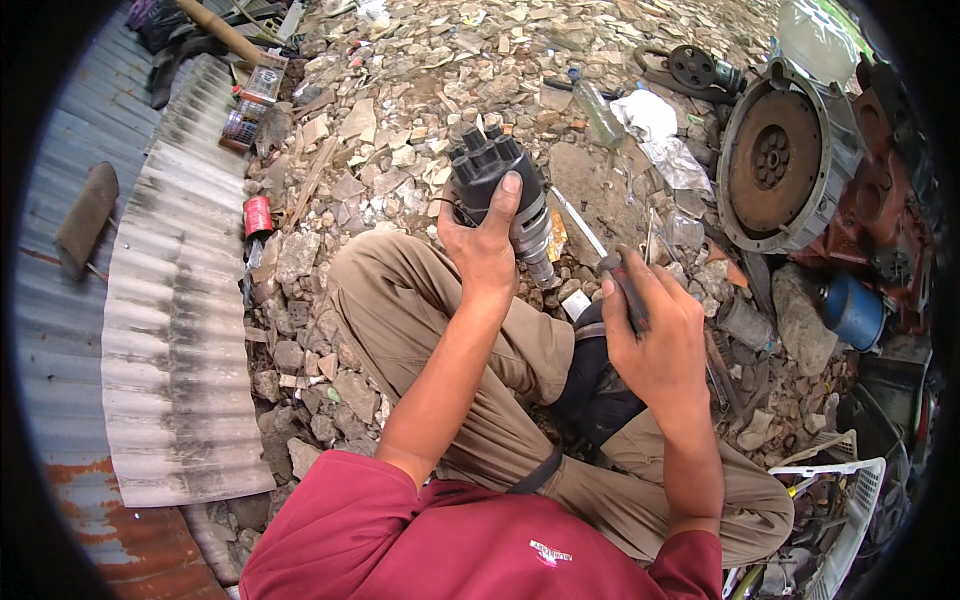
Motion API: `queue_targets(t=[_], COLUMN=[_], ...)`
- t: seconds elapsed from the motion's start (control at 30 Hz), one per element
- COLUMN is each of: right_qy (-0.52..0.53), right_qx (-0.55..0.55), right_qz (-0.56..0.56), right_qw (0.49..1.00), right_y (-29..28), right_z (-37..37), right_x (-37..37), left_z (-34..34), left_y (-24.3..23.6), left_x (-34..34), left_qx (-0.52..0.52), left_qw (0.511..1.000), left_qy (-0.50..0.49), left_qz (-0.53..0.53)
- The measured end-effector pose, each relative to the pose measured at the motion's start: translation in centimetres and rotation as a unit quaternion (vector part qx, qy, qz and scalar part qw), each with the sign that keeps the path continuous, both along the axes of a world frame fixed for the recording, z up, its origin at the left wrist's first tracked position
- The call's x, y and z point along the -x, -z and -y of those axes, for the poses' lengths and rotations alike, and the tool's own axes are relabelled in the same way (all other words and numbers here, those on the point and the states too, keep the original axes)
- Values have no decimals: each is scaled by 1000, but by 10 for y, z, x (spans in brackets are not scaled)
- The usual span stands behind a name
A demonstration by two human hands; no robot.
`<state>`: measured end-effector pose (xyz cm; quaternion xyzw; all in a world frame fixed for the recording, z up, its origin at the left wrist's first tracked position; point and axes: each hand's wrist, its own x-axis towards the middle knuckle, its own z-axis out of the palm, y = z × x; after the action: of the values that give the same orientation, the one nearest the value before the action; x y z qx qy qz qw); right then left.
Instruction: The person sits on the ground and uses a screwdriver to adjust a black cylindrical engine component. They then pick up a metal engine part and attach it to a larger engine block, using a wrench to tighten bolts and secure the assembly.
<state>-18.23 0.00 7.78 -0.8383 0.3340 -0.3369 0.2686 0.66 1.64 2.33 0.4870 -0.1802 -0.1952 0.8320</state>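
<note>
My left hand (480, 232) is closed around an ignition distributor (489, 168), its black cap with several towers pointing up and away. The metal shaft end of the distributor slants down to the right, over my bent leg. In my right hand (655, 335) is a screwdriver (580, 223) with a dark, reddish handle. Its pale shaft points up and left toward the distributor, and the tip is apart from the cap. My right fingers wrap the handle and hide part of it.
Broken stone and rubble (400, 110) cover the ground. Corrugated sheets (190, 300) lie at left beside a red can (257, 215). At right stand a round flywheel housing (772, 160), a red engine block (880, 200) and a blue oil filter (852, 312). A white basket (850, 520) sits lower right.
</note>
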Motion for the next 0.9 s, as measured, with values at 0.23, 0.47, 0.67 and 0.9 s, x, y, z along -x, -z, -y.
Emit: queue_targets(t=[0.23,0.47,0.67,0.9], right_qy=[-1,-6,-32,-75], right_qx=[-10,-52,-248,-525], right_qz=[-32,-10,35,129], right_qw=[999,999,968,838], right_y=[0,-1,4,9], right_z=[0,-15,-7,1], right_x=[3,4,7,6], left_z=[-5,-16,-19,-19], left_y=[-2,-10,-12,-9], left_x=[0,-9,-20,-27], left_qx=[-3,2,-51,-71], left_qw=[993,971,946,942], left_qy=[4,44,33,41], left_qz=[118,234,318,327])
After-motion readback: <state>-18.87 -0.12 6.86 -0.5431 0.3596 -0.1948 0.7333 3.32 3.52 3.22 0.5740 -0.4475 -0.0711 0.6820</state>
